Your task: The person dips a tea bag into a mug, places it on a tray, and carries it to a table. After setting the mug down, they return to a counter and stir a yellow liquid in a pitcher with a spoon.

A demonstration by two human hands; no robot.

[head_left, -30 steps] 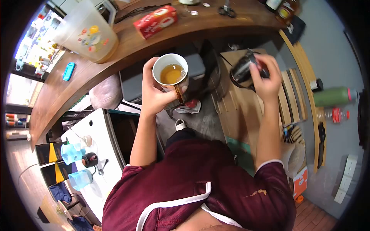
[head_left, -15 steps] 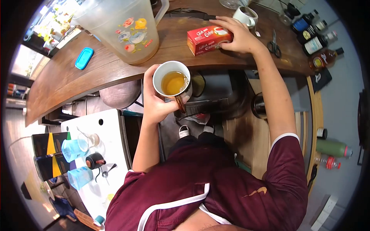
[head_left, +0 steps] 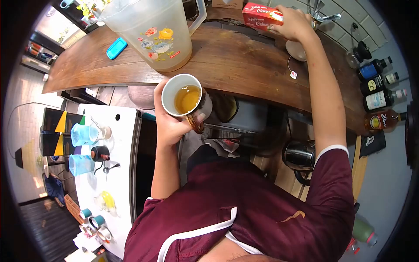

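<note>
My left hand point(head_left: 169, 127) is wrapped round a mug point(head_left: 204, 106) with a brown handle, holding it in front of the counter's edge. Amber tea point(head_left: 187, 99) fills part of it. At the back of the counter, the fingers of my right hand point(head_left: 295, 25) grip one end of a red tea box point(head_left: 260, 16). A white cup point(head_left: 297, 51) stands below that hand, partly covered by my forearm. From it a tea bag tag point(head_left: 293, 75) hangs by a string onto the wood.
A large flowered plastic pitcher point(head_left: 152, 32) stands on the wooden counter point(head_left: 235, 61), with a blue lid point(head_left: 116, 48) to its left. Several bottles point(head_left: 379, 99) line the right wall. A metal kettle point(head_left: 299, 155) sits below the counter. A white table point(head_left: 120, 183) is at left.
My right hand has carried the tea box away from the counter's middle toward the back. The left hand still holds the mug, slightly shifted left. The camera view has turned.
</note>
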